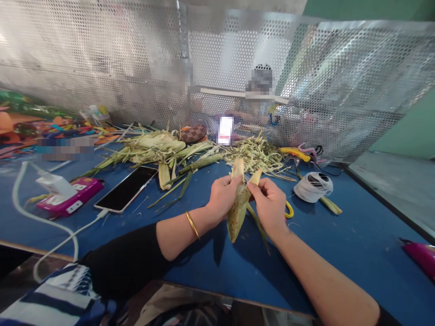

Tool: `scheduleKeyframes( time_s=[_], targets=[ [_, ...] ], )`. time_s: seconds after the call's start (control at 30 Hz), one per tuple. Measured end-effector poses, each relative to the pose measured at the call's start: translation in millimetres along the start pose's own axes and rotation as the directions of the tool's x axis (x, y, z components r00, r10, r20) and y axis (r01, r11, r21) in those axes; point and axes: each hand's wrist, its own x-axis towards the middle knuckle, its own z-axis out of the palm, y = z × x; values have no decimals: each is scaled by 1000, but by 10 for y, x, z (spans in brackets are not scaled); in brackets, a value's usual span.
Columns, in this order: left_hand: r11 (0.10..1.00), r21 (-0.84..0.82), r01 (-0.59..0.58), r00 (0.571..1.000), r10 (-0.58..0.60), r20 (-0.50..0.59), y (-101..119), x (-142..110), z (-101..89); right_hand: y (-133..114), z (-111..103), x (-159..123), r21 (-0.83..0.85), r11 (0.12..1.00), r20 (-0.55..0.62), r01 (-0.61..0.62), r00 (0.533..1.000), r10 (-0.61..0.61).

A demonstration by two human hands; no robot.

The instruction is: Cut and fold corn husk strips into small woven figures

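Note:
Between my two hands hangs a pale green corn husk point(238, 217) with brown specks, its pointed end down above the blue table. Its upper part is split into two strips. My left hand point(222, 197) pinches the left strip between thumb and fingers. The right strip is gripped by my right hand point(270, 203), fingers curled. A narrow green strip dangles below the right hand. Just beyond the hands lies a heap of thin shredded husk strips point(256, 154), and left of it a pile of whole husks point(152, 147). Yellow scissors' handle point(289, 209) shows partly behind my right hand.
A roll of white string point(312, 186) stands right of my hands. To the left lie a phone point(127, 189) on a white cable and a purple power strip point(70, 198) with a charger. A perforated metal screen point(136, 59) closes the table's back; a lit phone point(225, 130) stands near it.

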Motion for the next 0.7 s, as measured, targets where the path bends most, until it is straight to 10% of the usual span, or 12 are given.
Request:
scheduleKeyframes(
  time_s=[0.17,0.4,0.7],
  targets=[
    [994,94,-53,996,60,-69,-33,53,-39,-27,-6,7,-15,999,-40,36,999,-37],
    [903,385,-189,959,255,-127,-38,165,-132,13,16,34,138,957,265,-254,941,212],
    [968,242,-63,954,130,-272,-127,425,-281,-141,-150,65,156,984,-81,89,994,-77]
  ],
)
